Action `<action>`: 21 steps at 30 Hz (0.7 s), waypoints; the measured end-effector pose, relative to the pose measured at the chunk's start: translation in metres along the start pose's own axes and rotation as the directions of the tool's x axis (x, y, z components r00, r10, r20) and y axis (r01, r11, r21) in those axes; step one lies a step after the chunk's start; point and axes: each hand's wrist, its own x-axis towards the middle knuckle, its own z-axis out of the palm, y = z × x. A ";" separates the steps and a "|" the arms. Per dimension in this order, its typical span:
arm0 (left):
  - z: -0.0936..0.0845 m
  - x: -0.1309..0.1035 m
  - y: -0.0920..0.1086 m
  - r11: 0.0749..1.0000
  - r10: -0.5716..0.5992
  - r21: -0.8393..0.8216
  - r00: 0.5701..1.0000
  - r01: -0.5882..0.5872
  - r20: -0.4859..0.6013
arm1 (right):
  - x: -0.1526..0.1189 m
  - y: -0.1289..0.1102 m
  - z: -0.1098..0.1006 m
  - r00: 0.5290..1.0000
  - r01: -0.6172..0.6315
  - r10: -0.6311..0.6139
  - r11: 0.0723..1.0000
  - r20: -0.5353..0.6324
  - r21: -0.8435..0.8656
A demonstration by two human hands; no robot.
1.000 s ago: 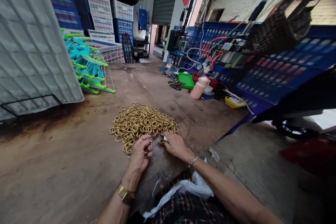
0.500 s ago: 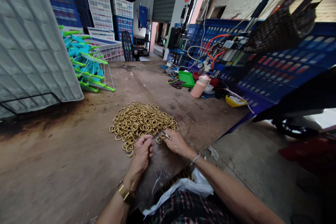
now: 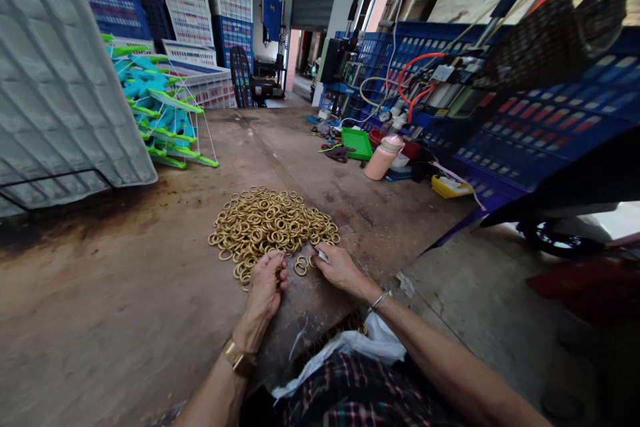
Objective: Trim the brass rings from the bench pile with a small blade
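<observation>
A heap of brass-coloured rings [image 3: 273, 220] lies on the brown tabletop. My left hand [image 3: 268, 280] is at the heap's near edge, fingers curled closed; what they hold is hidden, though something dark shows beneath them. To the right, my right hand [image 3: 340, 268] grips a small grey metal tool [image 3: 321, 254], whose exact kind I cannot make out. Between the two hands lie a couple of loose rings [image 3: 301, 267], apart from the heap and close to the right fingertips.
A pink bottle [image 3: 384, 159], a green tray [image 3: 356, 144] and a yellow tray [image 3: 450, 187] sit toward the right edge. Teal and lime-green hanger-like pieces [image 3: 160, 103] are stacked at left beside a grey ribbed panel [image 3: 75, 80]. More rings [image 3: 357, 323] lie near my lap.
My left hand has shifted slightly left and turned, fingers still curled. The right hand has moved slightly right, away from the loose rings. The whole view has tilted down a little.
</observation>
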 end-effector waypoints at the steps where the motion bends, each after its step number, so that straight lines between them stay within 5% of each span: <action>1: 0.000 0.000 0.000 1.000 0.001 -0.003 1.000 -0.001 -0.005 | -0.003 -0.001 0.001 1.000 0.020 -0.020 0.999 -0.016 0.028; 6: -0.001 0.002 0.000 1.000 0.010 -0.005 1.000 -0.010 -0.028 | -0.015 -0.016 0.010 0.983 0.174 -0.171 0.984 -0.065 0.044; 15: 0.000 0.000 0.000 0.999 0.022 -0.034 1.000 -0.022 0.008 | -0.022 -0.034 0.023 0.997 0.075 -0.071 0.981 0.033 -0.181; 21: -0.001 0.002 -0.002 0.995 0.067 0.071 0.997 -0.070 0.041 | -0.015 -0.022 0.025 0.992 0.090 -0.091 0.996 -0.092 -0.018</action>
